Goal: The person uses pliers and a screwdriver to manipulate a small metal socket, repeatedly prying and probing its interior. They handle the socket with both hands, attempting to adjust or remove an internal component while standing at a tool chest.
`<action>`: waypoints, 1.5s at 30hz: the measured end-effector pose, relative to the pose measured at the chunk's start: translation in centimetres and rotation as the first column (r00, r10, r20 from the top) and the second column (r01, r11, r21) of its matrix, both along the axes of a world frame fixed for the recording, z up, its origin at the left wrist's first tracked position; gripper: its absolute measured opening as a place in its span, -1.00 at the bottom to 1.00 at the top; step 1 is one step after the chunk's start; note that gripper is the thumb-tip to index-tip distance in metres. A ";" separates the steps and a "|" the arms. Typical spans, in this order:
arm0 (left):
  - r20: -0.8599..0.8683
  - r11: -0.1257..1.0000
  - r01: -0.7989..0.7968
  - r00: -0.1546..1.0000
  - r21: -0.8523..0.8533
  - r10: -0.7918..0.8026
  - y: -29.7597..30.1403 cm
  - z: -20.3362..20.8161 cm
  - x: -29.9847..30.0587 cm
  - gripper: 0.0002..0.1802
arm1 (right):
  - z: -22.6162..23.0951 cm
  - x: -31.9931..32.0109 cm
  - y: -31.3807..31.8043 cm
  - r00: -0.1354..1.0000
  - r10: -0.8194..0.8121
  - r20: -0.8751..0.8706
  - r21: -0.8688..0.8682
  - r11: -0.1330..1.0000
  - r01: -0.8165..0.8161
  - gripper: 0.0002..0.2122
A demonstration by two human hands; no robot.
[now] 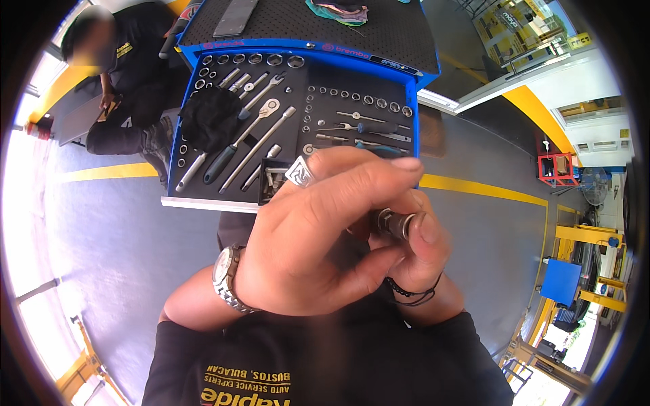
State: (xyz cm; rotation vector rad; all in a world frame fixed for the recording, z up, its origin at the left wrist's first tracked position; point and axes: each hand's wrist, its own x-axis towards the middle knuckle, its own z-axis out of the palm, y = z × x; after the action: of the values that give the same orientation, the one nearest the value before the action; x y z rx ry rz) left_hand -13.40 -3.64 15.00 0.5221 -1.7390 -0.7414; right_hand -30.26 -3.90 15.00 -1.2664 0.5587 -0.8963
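Close in front of me, over the near edge of an open tool drawer, my two hands are together. My left hand point(315, 227), with a ring and a metal wristwatch point(225, 271), curls its fingers and thumb around a short dark metal cylinder point(394, 223) with a shiny ringed end. Pressed near that end is the thumb of my right hand point(430, 247), which wears a dark bracelet; its other fingers are mostly hidden. Whether the cylinder is a socket I cannot tell. Just beyond my left hand, a small black box point(266, 196) of metal pieces sits in the drawer.
The blue tool cabinet's drawer point(291, 139) holds sockets, a ratchet point(269, 108), wrenches and a bunched black cloth point(211, 118). On the cabinet top lie a phone point(235, 17) and colourful cloth point(338, 10). A person point(125, 81) sits at the far left. A fan point(594, 186) stands right.
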 end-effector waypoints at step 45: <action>0.133 0.930 -0.117 0.976 -0.348 0.172 0.0 2.0 1.6 -0.69 | 5.5 3.2 0.9 0.949 -0.040 0.313 0.384 0.919 -0.088 -0.65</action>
State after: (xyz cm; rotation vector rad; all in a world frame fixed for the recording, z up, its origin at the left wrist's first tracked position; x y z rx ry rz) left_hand -11.83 -3.60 16.98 0.4762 -1.9061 -0.2894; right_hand -27.09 -3.05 20.51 -0.7436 0.4381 -0.8907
